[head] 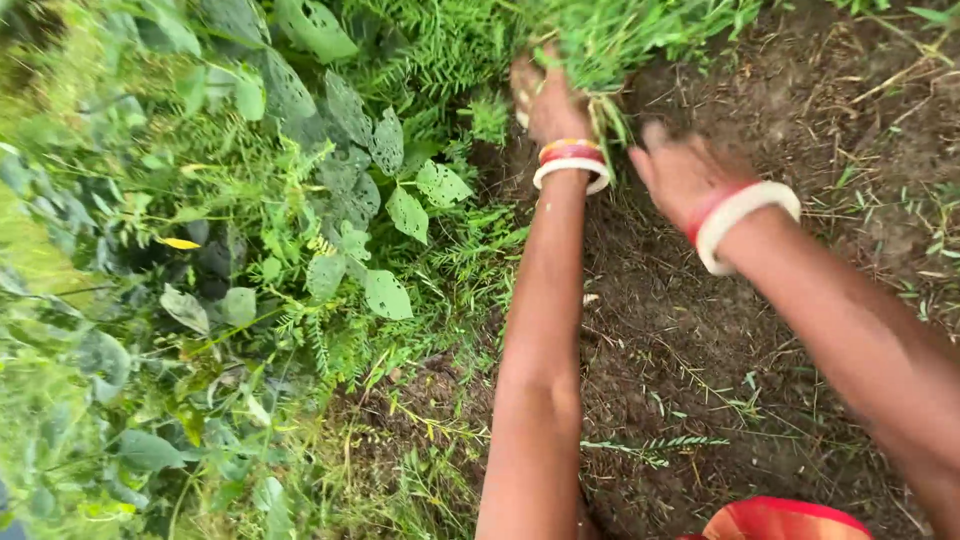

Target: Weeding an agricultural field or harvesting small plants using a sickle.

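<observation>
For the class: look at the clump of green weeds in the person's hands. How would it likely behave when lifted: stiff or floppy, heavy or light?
The clump of weeds would probably flop, since its thin stems bend and droop over the left hand. It likely weighs little, being fine feathery leaves. Loose stems may slip out, as some hang beside the right hand.

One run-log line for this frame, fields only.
left hand: gripping grass clump | right hand: open beside clump | ground: bare soil | left side: leafy weeds
</observation>
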